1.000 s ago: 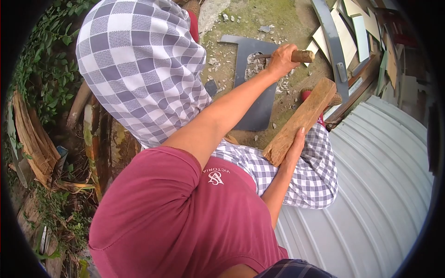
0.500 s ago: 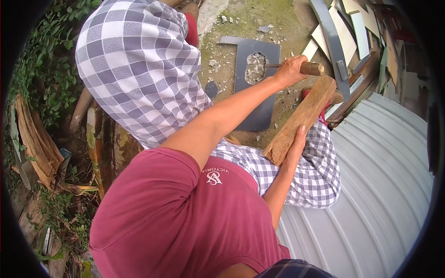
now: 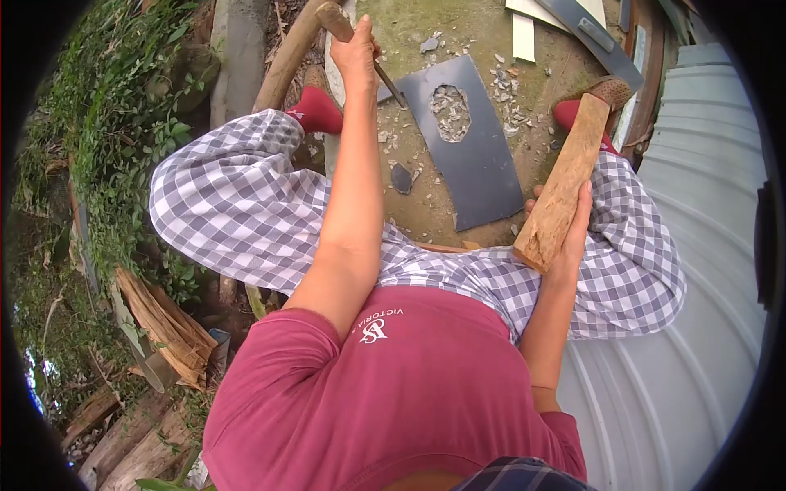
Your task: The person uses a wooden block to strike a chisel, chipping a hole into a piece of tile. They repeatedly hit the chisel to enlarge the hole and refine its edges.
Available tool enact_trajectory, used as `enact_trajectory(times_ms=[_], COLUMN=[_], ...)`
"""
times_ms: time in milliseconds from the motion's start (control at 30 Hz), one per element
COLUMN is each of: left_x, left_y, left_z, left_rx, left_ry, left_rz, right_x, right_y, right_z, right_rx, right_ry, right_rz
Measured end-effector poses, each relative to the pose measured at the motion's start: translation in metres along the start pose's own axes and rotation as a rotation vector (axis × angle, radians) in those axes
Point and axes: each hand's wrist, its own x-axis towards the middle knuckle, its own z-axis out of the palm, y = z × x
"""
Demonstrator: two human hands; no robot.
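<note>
My left hand [image 3: 354, 61] is closed around a chisel [image 3: 337, 22]; its wooden handle sticks out above the fist and its thin metal shaft slants down to the right. The shaft's tip is by the upper-left edge of a dark grey panel [image 3: 483, 176] lying on the ground. A ragged-edged oval hole through the panel is littered with pale chips [image 3: 450, 114]. My right hand [image 3: 575, 233] holds a thick block of wood [image 3: 565, 180] from below, thumb on one side and fingertips on the other. The block slants upward over my right leg.
Between my bent legs, broken chips [image 3: 512, 106] and a dark fragment [image 3: 401, 178] lie on mossy ground. Corrugated metal sheeting [image 3: 688, 352] is at right, with boards [image 3: 524, 39] at upper right. Split wood [image 3: 168, 327] and plants [image 3: 123, 147] stand at left.
My left hand has swung the chisel from over the panel's right side to its upper left. The view has shifted, and my right hand still holds the wood block.
</note>
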Motion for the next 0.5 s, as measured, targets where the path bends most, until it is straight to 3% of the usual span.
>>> enact_trajectory(times_ms=[100,200,300,367,500], left_x=[-0.011,-0.041,-0.093,-0.112,-0.122], left_y=[-0.014,-0.079,-0.134,-0.169,-0.166], left_z=[-0.011,-0.032,-0.054,-0.063,-0.059], left_rx=[-0.025,0.128,0.318,0.412,0.287], left_ry=[0.037,0.065,0.12,0.184,0.029], left_rz=[-0.316,-0.736,-0.856,-0.804,-0.966], right_x=[-0.003,0.0,-0.002,-0.005,-0.008], right_y=[-0.002,-0.002,-0.003,-0.003,-0.004], right_z=[-0.003,-0.003,0.002,0.007,0.01], right_rx=[0.093,0.131,0.112,0.109,0.061], right_ry=[-0.122,-0.138,-0.149,-0.126,-0.081], right_rz=[0.09,0.159,0.155,0.173,0.181])
